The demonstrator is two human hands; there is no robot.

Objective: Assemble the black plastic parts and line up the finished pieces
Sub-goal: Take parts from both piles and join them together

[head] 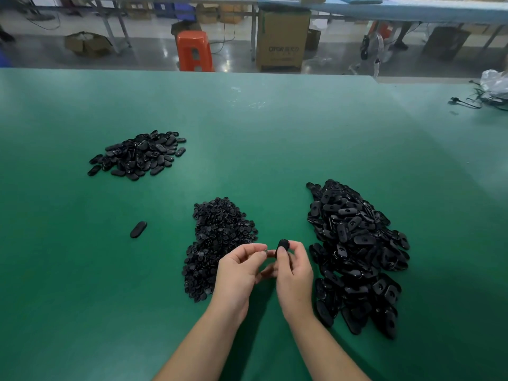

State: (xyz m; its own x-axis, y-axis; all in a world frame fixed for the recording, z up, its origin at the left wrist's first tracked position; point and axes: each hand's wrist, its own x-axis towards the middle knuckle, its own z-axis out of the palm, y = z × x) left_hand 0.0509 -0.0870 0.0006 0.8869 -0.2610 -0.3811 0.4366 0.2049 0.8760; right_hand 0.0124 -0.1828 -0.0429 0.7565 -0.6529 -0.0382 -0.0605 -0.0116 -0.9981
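head cam | single wide-angle view | sitting at head height, looking forward and down across the green worktop | hands lying close at lower centre | workshop floor showing along the top edge

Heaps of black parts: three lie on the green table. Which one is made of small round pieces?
The middle heap, just left of the hands; the far-left heap and the large right heap hold oval pieces.

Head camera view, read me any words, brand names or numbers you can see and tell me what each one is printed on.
"OFOR", uncertain, followed by blurred characters: front of the tall cardboard box on the floor beyond the green table.
A smaller line below it: too blurred to read.
Black plastic parts and other boxes: no legible text.
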